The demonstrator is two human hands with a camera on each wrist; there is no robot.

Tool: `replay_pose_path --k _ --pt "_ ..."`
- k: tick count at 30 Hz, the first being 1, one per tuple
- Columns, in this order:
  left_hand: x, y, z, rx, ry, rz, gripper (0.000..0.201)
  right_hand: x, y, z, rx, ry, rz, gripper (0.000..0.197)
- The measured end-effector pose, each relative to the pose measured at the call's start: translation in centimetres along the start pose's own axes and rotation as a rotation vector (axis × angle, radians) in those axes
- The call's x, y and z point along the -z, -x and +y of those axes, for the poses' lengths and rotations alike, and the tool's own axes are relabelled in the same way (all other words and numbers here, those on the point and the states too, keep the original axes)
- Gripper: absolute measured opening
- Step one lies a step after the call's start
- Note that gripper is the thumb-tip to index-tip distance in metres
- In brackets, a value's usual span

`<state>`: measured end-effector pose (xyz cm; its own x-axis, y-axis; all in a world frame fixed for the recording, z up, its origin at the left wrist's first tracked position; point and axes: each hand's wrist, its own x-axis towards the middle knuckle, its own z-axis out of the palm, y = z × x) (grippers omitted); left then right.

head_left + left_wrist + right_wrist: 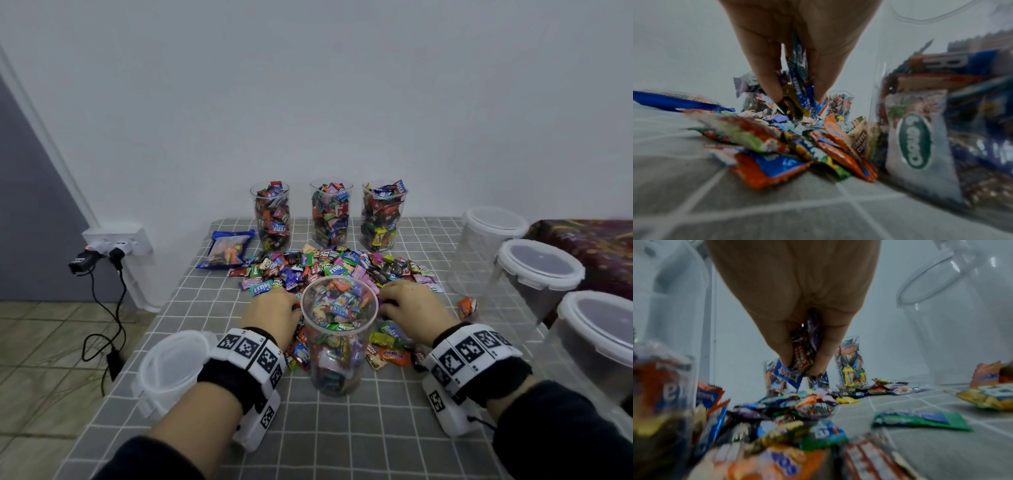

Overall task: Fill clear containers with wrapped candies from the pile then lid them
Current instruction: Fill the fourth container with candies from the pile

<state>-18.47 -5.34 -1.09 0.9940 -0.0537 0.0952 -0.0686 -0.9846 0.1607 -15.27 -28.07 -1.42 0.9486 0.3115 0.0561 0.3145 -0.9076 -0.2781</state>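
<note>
Both hand fingertips buried in candies [342,270].

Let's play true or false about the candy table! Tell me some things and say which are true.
1. Both hands are grabbing candies. True: the left hand and right hand each pinch wrappers from the pile.
2. The container in front is empty. False: it is nearly full of candies.
3. Three filled containers stand along the wall. True.
4. Those three have lids on. False: they are open on top.
5. A loose lid lies by the left wrist. True.
</note>
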Motion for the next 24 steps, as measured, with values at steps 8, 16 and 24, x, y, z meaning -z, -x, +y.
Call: replay_pose_path --k 8,16,24 --pt "0.2 0.0 0.3 0.002 0.038 0.0 0.027 4.4 1.0 -1.4 0.032 -0.177 0.217 0.021" --pt "0.2 0.0 0.2 0.001 0.057 0.005 0.027 7.4 2.5 -5.4 0.235 -0.296 0.411 0.019" --pt "0.5 0.3 0.5 0.046 0.04 0.002 0.028 5.8 3.7 -7.7 0.37 -0.264 0.339 0.019"
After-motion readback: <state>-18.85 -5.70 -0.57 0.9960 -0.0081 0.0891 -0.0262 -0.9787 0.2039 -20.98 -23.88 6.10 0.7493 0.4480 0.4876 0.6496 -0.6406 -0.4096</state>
